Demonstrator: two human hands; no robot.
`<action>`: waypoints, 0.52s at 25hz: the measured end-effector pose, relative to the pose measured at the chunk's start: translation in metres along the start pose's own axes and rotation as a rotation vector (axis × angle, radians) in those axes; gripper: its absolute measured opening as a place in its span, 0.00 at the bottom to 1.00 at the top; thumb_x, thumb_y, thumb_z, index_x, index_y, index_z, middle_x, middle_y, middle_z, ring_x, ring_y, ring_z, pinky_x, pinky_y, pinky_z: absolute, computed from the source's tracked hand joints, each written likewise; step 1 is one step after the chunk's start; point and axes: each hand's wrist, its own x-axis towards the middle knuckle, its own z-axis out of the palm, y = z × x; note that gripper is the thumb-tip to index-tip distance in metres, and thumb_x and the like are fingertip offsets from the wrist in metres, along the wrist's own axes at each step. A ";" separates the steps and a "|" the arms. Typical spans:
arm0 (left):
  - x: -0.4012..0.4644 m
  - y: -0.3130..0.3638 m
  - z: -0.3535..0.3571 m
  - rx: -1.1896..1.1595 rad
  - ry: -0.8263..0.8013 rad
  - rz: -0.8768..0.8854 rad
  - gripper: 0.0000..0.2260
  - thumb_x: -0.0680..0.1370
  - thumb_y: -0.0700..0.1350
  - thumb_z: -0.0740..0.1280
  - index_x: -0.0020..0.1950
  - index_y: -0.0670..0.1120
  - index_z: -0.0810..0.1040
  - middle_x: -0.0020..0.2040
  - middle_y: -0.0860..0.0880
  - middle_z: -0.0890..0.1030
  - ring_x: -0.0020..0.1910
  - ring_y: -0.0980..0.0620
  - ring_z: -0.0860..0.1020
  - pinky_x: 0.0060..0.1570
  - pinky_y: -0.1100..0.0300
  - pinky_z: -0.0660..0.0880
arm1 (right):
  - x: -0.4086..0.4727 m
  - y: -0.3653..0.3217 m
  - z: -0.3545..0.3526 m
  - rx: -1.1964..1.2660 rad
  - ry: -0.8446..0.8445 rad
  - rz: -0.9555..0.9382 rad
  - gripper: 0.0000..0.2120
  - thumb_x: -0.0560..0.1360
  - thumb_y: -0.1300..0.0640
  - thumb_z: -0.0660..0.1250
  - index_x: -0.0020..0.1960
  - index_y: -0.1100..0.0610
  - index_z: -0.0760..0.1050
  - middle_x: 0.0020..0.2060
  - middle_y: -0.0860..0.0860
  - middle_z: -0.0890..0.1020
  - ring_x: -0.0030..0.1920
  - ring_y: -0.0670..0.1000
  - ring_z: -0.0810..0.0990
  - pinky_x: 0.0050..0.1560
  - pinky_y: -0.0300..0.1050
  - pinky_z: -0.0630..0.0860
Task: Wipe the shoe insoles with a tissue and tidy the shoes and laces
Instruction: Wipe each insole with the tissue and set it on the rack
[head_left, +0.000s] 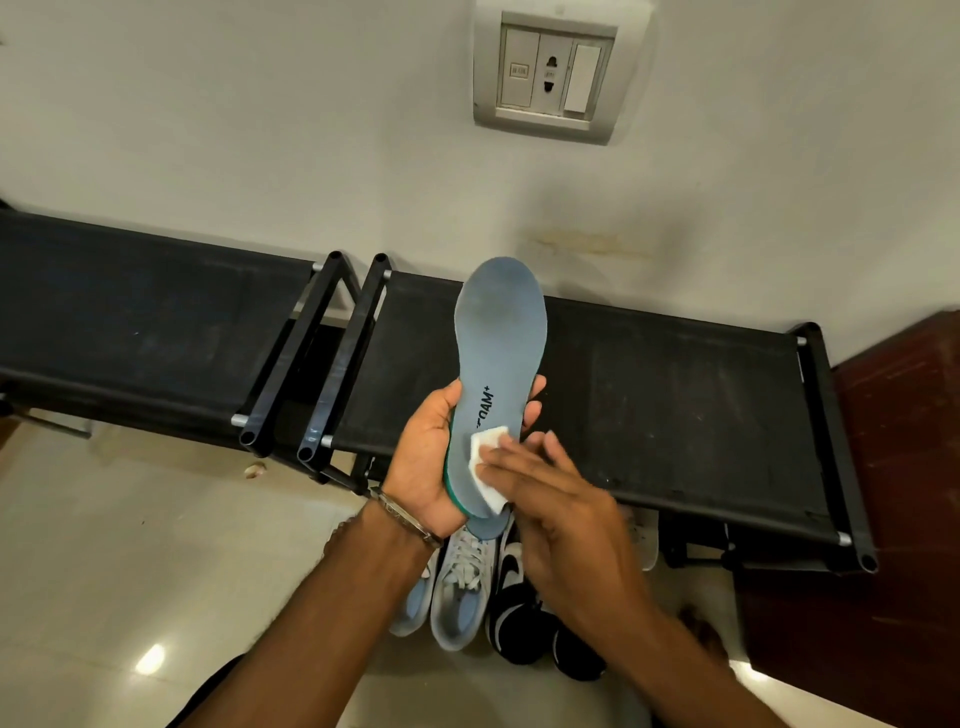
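Blue-grey insole (500, 332) held up in the air above the shoes, toe end pointing up toward the wall, heel end down in the palm. Dark printed lettering across its middle, green edge showing along the lower left side. Left hand (434, 460) grasps the heel half from underneath: thumb on the left edge, fingers (534, 402) wrapped round the right edge. Metal bracelet (405, 517) on the left wrist.

White tissue (488, 467), folded, lies flat on the heel part of the insole. Right hand (550, 499) presses it down with fingers straight and flat on top; slightly motion-blurred. Not curled round the tissue as far as can be seen.

Below the hands, on the tiled floor (104, 545): a light grey-blue sneaker (460, 587) with laces, a second matching one just left of it, mostly hidden by the left forearm. Just right of these a black shoe with white swoosh (511, 582), partly behind the right hand.

Behind the insole, a black fabric-topped shoe rack (675, 395) against the wall, a second similar rack (135, 317) just beside it on the left. Wall switch-and-socket plate (553, 73) above. Dark red-brown panel (904, 467) at right edge.
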 end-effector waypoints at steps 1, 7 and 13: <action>0.000 0.000 -0.001 -0.017 0.001 0.005 0.25 0.80 0.56 0.55 0.73 0.45 0.71 0.71 0.44 0.73 0.57 0.49 0.76 0.62 0.54 0.71 | -0.003 -0.006 0.002 0.049 -0.010 -0.016 0.16 0.74 0.65 0.63 0.60 0.59 0.81 0.61 0.51 0.81 0.68 0.43 0.73 0.76 0.43 0.60; 0.002 0.004 -0.006 -0.058 0.013 0.040 0.25 0.82 0.57 0.52 0.73 0.46 0.71 0.70 0.45 0.74 0.55 0.50 0.77 0.51 0.55 0.78 | -0.004 0.001 0.000 -0.008 -0.008 0.012 0.19 0.71 0.67 0.65 0.60 0.58 0.82 0.61 0.51 0.82 0.68 0.40 0.71 0.72 0.51 0.67; 0.003 0.009 -0.009 -0.155 0.015 0.067 0.25 0.82 0.56 0.52 0.74 0.45 0.69 0.71 0.46 0.74 0.53 0.50 0.77 0.47 0.57 0.78 | -0.006 -0.002 0.003 0.102 -0.006 0.028 0.24 0.70 0.72 0.68 0.63 0.56 0.80 0.63 0.46 0.80 0.68 0.41 0.74 0.70 0.54 0.71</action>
